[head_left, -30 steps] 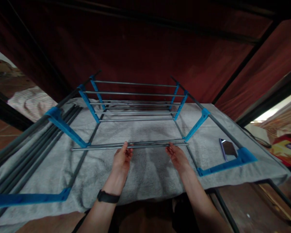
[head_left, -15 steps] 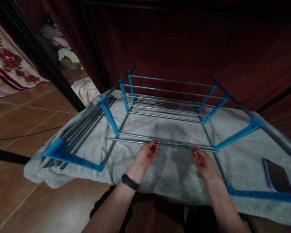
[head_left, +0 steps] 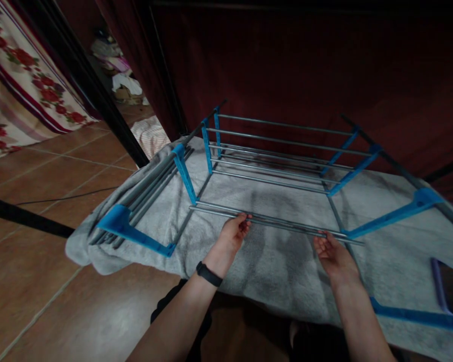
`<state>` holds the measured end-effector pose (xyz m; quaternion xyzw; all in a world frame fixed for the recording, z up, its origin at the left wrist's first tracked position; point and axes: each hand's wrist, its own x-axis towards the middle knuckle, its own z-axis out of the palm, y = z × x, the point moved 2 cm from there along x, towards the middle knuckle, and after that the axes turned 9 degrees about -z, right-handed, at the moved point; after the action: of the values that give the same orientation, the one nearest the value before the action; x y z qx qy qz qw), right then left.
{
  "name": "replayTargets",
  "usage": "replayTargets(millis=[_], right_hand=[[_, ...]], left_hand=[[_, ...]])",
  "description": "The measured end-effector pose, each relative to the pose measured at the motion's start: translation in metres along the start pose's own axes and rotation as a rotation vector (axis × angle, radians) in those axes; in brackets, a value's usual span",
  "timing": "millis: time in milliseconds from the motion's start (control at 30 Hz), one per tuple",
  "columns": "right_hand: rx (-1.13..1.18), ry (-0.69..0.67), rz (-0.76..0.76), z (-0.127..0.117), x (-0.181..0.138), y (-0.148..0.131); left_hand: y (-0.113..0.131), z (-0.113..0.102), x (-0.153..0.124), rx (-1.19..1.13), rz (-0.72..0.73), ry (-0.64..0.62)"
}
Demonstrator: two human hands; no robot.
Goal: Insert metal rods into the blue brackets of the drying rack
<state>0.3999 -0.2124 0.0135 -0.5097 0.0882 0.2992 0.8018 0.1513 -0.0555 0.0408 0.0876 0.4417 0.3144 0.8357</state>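
Note:
A rack of grey metal rods and blue plastic brackets (head_left: pixel 183 172) lies on a grey towel (head_left: pixel 279 271). Both hands grip one loose grey rod (head_left: pixel 279 224) that runs across the front of the rack, beside a second rod. My left hand (head_left: pixel 232 235), with a black wristband, pinches the rod near its left part. My right hand (head_left: pixel 334 254) holds the rod near its right end, close to a blue bracket (head_left: pixel 392 216).
A bundle of spare grey rods (head_left: pixel 147 188) lies along the towel's left edge. A phone (head_left: pixel 451 284) rests on the towel at far right. Brown tiled floor (head_left: pixel 41 281) is at left; dark red fabric (head_left: pixel 287 65) stands behind.
The view has swung left, so the rack sits further right in the picture. Both hands have stayed on the rod, which has shifted rightward along the rack's front.

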Motion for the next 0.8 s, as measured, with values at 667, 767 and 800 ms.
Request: replayTargets(millis=[667, 767, 800], right_hand=[[0.089, -0.176, -0.029, 0.012, -0.022, 0.021], [0.114, -0.259, -0.011, 0.016, -0.035, 0.028], [0.116, -0.284, 0.008, 0.017, -0.040, 0.030]], left_hand=[[-0.036, 0.029, -0.010, 0.390, 0.270, -0.417], [-0.042, 0.034, -0.014, 0.444, 0.339, -0.448], [-0.045, 0.036, -0.015, 0.460, 0.370, -0.454]])
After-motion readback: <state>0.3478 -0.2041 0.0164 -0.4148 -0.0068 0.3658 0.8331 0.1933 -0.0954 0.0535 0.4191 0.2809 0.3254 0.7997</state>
